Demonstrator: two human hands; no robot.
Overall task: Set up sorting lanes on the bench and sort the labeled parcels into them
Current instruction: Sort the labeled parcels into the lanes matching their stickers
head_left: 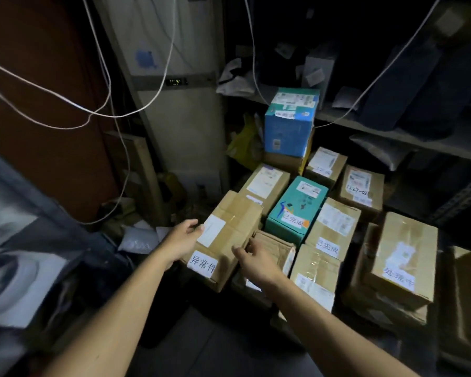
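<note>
Brown parcel labelled 异常件 at near-left corner of the parcel cluster, tilted, gripped between both hands. Left hand curled round its left edge; right hand pinching its right edge. Stacked on dim floor, beside metal shelving and a white cabinet. Counted nearby: two teal boxes, one labelled 已完成, one raised behind. White cables overhead.

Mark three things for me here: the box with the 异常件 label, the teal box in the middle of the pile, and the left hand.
box with the 异常件 label (229,235): head view, on its taped top face.
teal box (297,205): head view, on its top face.
left hand (184,239): head view, on the back of the hand.
</note>
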